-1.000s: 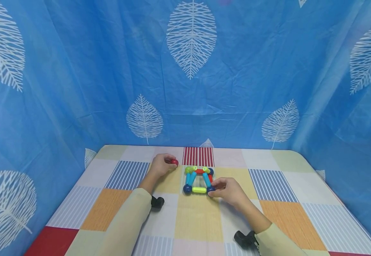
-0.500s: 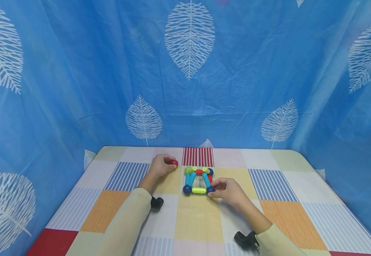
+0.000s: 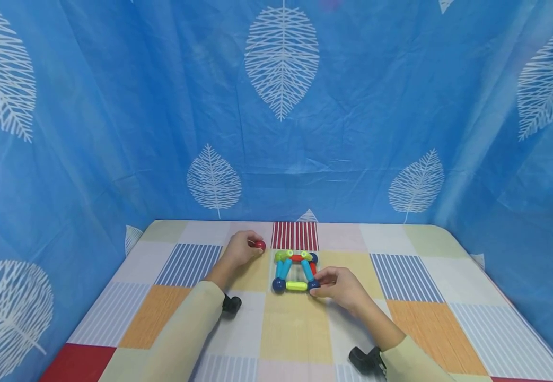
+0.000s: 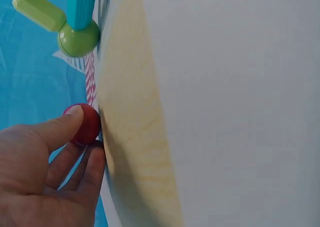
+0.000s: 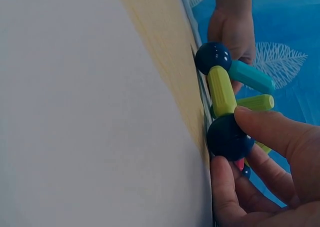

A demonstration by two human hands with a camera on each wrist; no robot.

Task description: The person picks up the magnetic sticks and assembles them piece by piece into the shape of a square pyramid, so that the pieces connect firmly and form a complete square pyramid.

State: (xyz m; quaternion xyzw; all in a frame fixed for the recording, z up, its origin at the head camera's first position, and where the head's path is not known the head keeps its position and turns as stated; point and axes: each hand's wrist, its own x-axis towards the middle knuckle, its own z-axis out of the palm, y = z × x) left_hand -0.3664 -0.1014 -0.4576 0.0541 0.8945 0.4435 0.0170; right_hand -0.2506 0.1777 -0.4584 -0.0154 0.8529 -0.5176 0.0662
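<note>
A red ball is pinched between the thumb and fingers of my left hand, low over the cloth and left of a small frame of rods and balls. That frame has a lime rod at the front between two dark blue balls, teal rods rising inward, a lime ball at the back left and a red rod at the back. My right hand pinches the front right dark blue ball, which the right wrist view shows joined to the lime rod. Fingers partly hide the right side.
A patchwork tablecloth covers the table under both hands. Blue curtains with white leaf prints stand behind and at both sides. Black wrist-worn devices sit at both forearms.
Both hands keep their holds, and the frame of rods stays in place. The whole head view has shifted slightly downward.
</note>
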